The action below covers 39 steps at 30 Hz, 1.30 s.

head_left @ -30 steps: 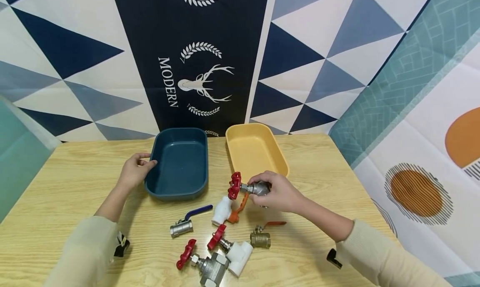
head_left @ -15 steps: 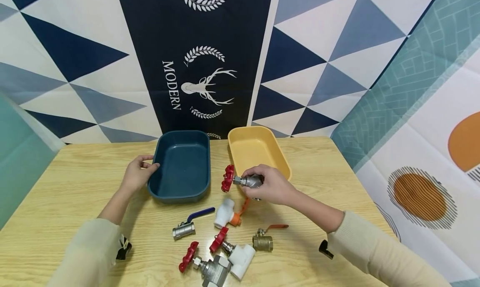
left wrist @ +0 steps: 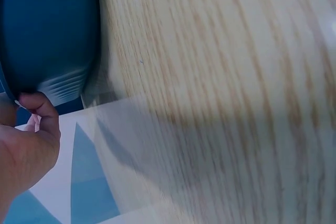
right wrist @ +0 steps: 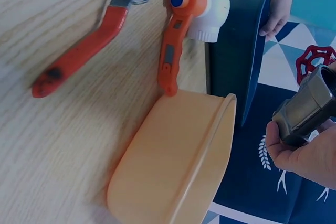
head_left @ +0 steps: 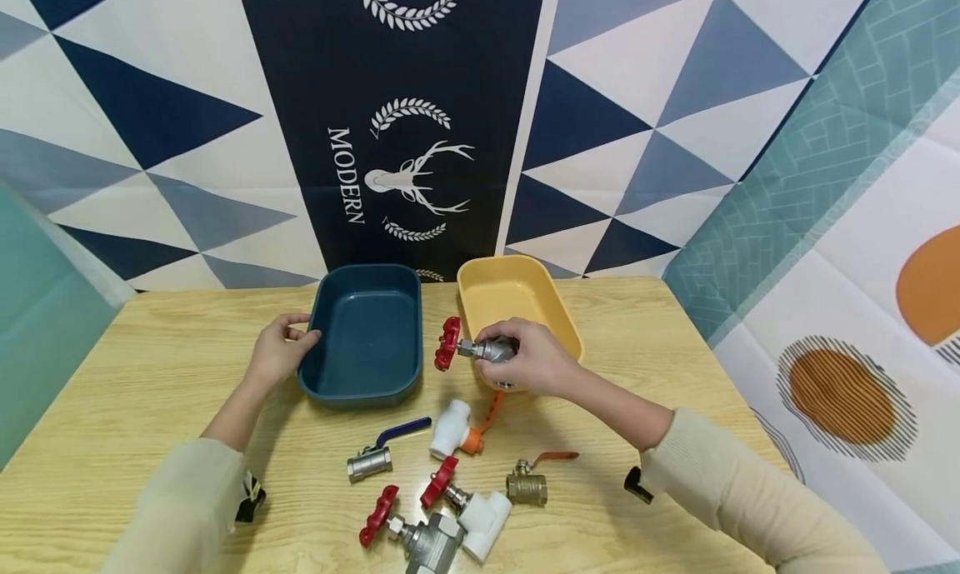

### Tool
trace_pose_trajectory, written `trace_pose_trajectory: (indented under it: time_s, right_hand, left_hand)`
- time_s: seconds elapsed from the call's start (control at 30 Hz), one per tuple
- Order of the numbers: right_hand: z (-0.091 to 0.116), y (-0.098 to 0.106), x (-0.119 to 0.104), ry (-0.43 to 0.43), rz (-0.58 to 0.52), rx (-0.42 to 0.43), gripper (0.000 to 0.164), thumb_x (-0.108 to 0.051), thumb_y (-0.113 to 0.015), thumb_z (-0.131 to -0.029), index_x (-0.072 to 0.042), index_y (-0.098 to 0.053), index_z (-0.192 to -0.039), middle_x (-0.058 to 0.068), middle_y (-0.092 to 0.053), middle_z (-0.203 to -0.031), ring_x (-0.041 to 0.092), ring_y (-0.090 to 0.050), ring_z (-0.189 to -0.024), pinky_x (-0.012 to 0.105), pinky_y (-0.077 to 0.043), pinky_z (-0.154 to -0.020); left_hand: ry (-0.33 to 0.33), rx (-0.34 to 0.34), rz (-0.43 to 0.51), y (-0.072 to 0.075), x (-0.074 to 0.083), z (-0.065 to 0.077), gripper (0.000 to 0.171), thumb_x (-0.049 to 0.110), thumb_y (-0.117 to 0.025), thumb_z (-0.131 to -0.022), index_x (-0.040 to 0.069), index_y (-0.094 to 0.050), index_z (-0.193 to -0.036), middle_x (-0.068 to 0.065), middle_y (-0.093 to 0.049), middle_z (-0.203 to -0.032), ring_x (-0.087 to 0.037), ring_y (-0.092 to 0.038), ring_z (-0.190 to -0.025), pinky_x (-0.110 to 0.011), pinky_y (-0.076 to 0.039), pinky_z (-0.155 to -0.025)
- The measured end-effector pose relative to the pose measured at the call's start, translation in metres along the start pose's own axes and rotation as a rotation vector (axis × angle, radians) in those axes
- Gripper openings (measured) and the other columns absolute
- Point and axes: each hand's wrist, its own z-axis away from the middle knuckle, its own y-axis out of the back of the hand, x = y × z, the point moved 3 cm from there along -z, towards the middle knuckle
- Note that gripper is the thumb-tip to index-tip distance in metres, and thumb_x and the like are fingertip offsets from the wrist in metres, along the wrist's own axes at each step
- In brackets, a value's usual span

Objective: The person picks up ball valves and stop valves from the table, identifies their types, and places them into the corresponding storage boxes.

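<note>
My right hand (head_left: 536, 359) grips a metal gate valve (head_left: 495, 351) by its body and holds it raised over the near end of the yellow bin (head_left: 510, 297). The valve's red handwheel (head_left: 447, 343) points left, towards the gap between the bins. In the right wrist view, fingers and thumb lie on the grey valve body (right wrist: 304, 109). My left hand (head_left: 276, 356) pinches the left rim of the dark blue bin (head_left: 363, 341). Its thumb lies over the rim, also seen in the left wrist view. Both bins have bare floors where visible.
Several valves lie nearer on the wooden table: a blue-lever valve (head_left: 369, 464), a white valve (head_left: 450, 428) with orange lever, a brass valve (head_left: 527, 488) with red lever, a white tee valve (head_left: 486, 520) and a large metal valve (head_left: 435, 542), both with red handwheels. A patterned wall covering (head_left: 600, 141) stands behind.
My right hand has moved left and farther from me with the gate valve, from beside the white valve to over the yellow bin's near end. The left hand stays on the blue bin's rim.
</note>
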Motion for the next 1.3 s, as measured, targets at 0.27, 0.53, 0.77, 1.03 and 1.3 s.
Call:
trace_pose_trajectory:
  time_s: [0.27,0.53,0.77,1.03,1.3]
  right_hand:
    - [-0.012,0.002,-0.003,0.025,-0.038,0.015,0.028,-0.025,-0.072,-0.076,-0.013,-0.068,-0.101,0.004,-0.064,-0.098,0.015,-0.056,-0.080,0.025,-0.048,-0.066]
    - [-0.030,0.004,-0.007,0.032,-0.048,0.023,0.030,-0.024,-0.072,-0.076,-0.010,-0.067,-0.103,0.006,-0.065,-0.099,0.016,-0.057,-0.080,0.024,-0.049,-0.066]
    - [-0.042,0.002,-0.011,-0.001,-0.071,-0.004,0.030,-0.027,-0.073,-0.076,-0.014,-0.067,-0.103,0.004,-0.065,-0.098,0.017,-0.057,-0.080,0.024,-0.049,-0.066]
    - [-0.056,-0.004,-0.016,0.003,-0.077,-0.006,0.030,-0.027,-0.072,-0.077,-0.013,-0.068,-0.102,0.004,-0.066,-0.096,0.015,-0.057,-0.079,0.024,-0.048,-0.066]
    - [-0.070,-0.008,-0.023,0.002,-0.082,-0.006,0.032,-0.028,-0.071,-0.077,-0.013,-0.068,-0.106,0.005,-0.066,-0.096,0.016,-0.058,-0.078,0.023,-0.048,-0.064]
  left_hand:
    - [0.000,0.012,-0.001,-0.002,0.001,0.000,0.045,0.022,-0.053,-0.094,-0.003,-0.046,-0.130,-0.008,-0.050,-0.087,-0.013,-0.046,-0.068,-0.023,-0.042,-0.055]
    - [0.009,0.028,0.006,-0.002,-0.001,-0.001,0.044,0.021,-0.054,-0.093,-0.002,-0.046,-0.130,-0.008,-0.052,-0.088,-0.014,-0.048,-0.072,-0.023,-0.043,-0.058]
    - [0.010,0.039,0.018,-0.002,-0.001,-0.001,0.043,0.020,-0.053,-0.093,-0.002,-0.047,-0.129,-0.009,-0.052,-0.089,-0.014,-0.048,-0.073,-0.022,-0.043,-0.059]
    - [0.001,0.048,0.027,-0.004,0.000,-0.002,0.042,0.018,-0.054,-0.092,-0.002,-0.048,-0.128,-0.007,-0.052,-0.087,-0.012,-0.047,-0.070,-0.021,-0.042,-0.057]
    - [0.010,0.058,0.037,-0.004,-0.001,-0.001,0.040,0.016,-0.054,-0.092,-0.002,-0.049,-0.127,-0.009,-0.051,-0.088,-0.012,-0.047,-0.070,-0.020,-0.042,-0.057]
